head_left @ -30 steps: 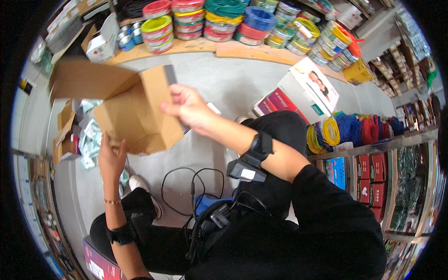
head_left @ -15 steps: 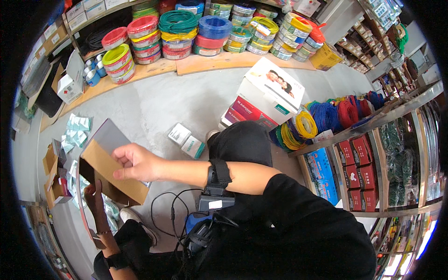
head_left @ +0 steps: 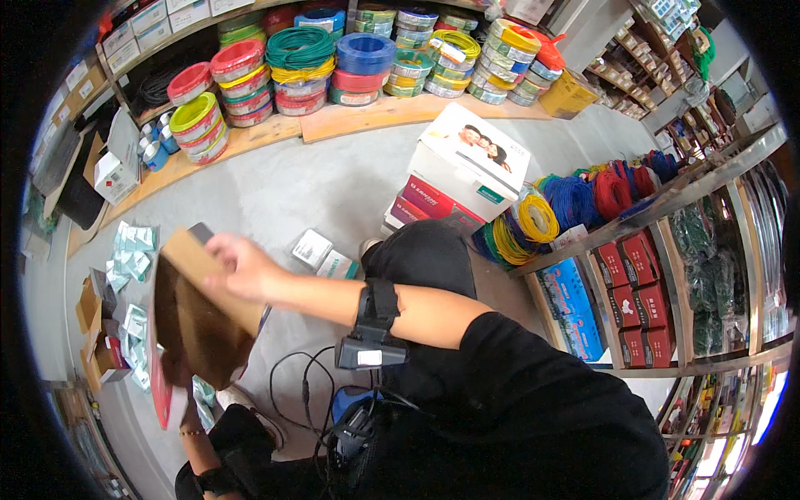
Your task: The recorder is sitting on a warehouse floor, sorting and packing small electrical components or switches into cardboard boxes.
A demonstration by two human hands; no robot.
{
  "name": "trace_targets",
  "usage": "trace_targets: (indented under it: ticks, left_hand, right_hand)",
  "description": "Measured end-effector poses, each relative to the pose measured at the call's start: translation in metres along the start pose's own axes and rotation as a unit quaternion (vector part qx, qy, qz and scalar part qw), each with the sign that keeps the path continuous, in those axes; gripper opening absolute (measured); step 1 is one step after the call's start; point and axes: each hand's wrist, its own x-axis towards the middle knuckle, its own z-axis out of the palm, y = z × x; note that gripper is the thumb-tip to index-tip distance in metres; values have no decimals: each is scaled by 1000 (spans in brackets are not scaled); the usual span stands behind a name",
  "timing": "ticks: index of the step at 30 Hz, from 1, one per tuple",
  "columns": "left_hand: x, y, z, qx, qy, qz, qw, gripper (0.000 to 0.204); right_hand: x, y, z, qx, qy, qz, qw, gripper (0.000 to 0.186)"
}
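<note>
An open cardboard box [head_left: 198, 321], brown inside with a reddish outer side, is tilted up in front of me on the left. My right hand [head_left: 243, 271] is closed on the edge of its upper flap, fingers slightly smeared by motion. Down at the box's lower end my left hand [head_left: 185, 392] grips the wall; shadow and the box hide part of its fingers. The box's interior looks dark, and I make out nothing in it. Small pale-green packets [head_left: 133, 250] lie on the floor just beyond and beside it.
Two small white-and-green boxes [head_left: 312, 248] sit on the floor ahead. A white carton [head_left: 467, 162] tops red boxes near my knee. Wire coils [head_left: 362, 54] line the back shelf, more coils [head_left: 571, 204] the right. An opened small carton [head_left: 104, 333] stands far left; cables [head_left: 304, 379] hang beside me.
The box has turned so that more of its inside faces me, its lower end swinging down. My right hand has moved slightly up with the flap; my left hand has shifted lower.
</note>
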Motion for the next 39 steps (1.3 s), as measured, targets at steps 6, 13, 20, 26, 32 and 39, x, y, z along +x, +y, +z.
trace_targets:
  ticks: [6, 13, 20, 26, 32, 39]
  left_hand:
    - [-10, 13, -1, 18, 49, -37, 998, 24]
    - [-3, 98, -27, 1, 72, -59, 996, 25]
    - [-2, 125, -35, -10, 45, -110, 993, 23]
    - [-3, 118, -34, -38, 66, -77, 994, 18]
    - [-1, 148, -51, -165, 240, 11, 957, 17]
    - [8, 78, -25, 50, 145, -67, 986, 16]
  right_hand:
    - [16, 48, -29, -316, 193, -155, 916, 37]
    - [-10, -6, -44, -584, -5, -85, 807, 22]
    - [-5, 18, -50, -627, -76, 39, 775, 34]
    - [4, 34, -47, -511, -86, -92, 851, 31]
    - [-6, -9, -40, -384, 11, -236, 893, 22]
    - [5, 60, -56, -311, -130, -146, 930, 19]
